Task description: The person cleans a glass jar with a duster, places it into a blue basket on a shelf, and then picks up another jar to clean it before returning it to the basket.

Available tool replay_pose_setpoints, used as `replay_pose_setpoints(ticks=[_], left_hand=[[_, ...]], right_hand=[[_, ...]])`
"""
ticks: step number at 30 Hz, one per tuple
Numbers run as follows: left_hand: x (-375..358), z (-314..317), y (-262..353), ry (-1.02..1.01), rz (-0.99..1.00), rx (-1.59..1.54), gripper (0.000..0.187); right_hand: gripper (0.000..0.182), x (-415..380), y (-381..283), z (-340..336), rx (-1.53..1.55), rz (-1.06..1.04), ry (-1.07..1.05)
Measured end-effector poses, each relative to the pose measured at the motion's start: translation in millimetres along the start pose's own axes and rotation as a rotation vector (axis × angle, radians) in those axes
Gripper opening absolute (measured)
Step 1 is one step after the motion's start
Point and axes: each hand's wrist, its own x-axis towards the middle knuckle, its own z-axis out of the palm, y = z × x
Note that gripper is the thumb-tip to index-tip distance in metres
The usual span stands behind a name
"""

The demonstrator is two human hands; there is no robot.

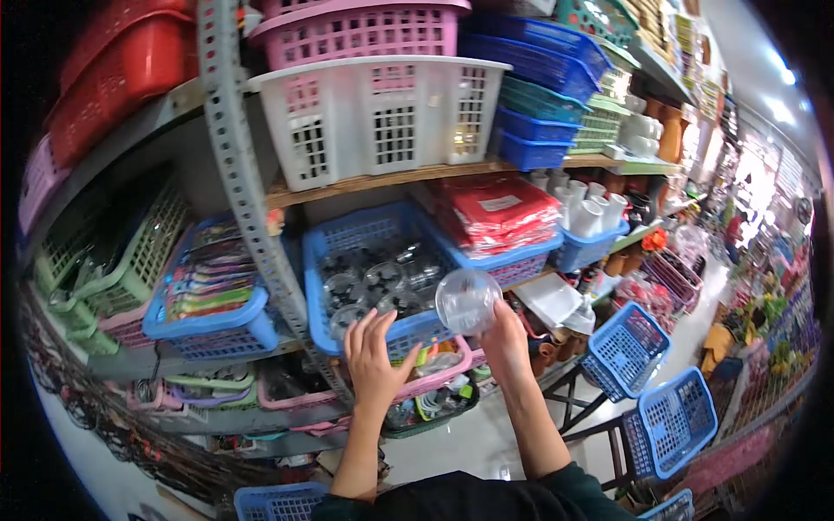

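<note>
My right hand (506, 340) holds a clear round plastic container (467, 300) up in front of a shop shelf. My left hand (375, 358) is raised beside it with fingers spread, empty, close to the front rim of a blue basket (408, 332). That basket is filled with several similar clear containers (378, 282). Both forearms reach up from the bottom of the view.
A grey metal upright (248, 191) carries shelves with white (382, 117), pink and red baskets above. A blue basket of red packets (499, 217) sits to the right. Empty blue baskets (673, 421) stand on a rack in the aisle at right.
</note>
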Motion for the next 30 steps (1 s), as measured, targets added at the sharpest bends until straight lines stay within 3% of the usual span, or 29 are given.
replay_pose_setpoints(ticks=[2, 3, 6, 7, 9, 13, 15, 21, 27, 30], left_hand=[[3.0, -10.3, -18.9, -0.087, -0.024, 0.126, 0.055], [2.1, -11.6, -27.7, -0.124, -0.033, 0.176, 0.053], [-5.4, -7.6, -36.7, -0.260, -0.096, 0.210, 0.043], [-6.0, -6.9, -40.6, -0.256, -0.102, 0.220, 0.043], [-6.3, -4.8, -48.3, -0.257, 0.009, 0.249, 0.035], [-15.3, -5.7, -48.8, -0.260, 0.101, 0.186, 0.028], [-23.0, -9.1, -42.6, -0.214, 0.111, 0.185, 0.025], [-55.3, -19.1, -34.6, -0.210, 0.143, 0.150, 0.020], [-80.8, -12.4, -33.3, -0.126, 0.160, 0.154, 0.015], [-85.8, -12.0, -31.5, -0.120, 0.158, 0.155, 0.016]], right_hand=[[0.035, 21.5, 19.6, 18.4, -0.315, -0.132, 0.120], [0.036, 38.9, 39.0, 17.5, -0.598, -0.458, 0.096], [0.041, 45.5, 47.1, 43.9, -1.042, -0.656, 0.083], [0.041, 46.6, 51.1, 45.0, -1.035, -0.656, 0.073], [0.044, 47.2, 60.6, 43.3, -1.313, -0.732, 0.144], [0.045, 38.0, 65.5, 36.9, -1.353, -0.822, 0.205], [0.042, 25.2, 65.5, 31.5, -1.337, -0.744, 0.176], [0.047, -13.2, 80.7, 11.0, -1.312, -0.801, 0.168], [0.045, -40.1, 79.8, -1.4, -1.292, -0.528, 0.179], [0.037, -35.5, 77.8, -15.5, -0.962, -0.402, 0.152]])
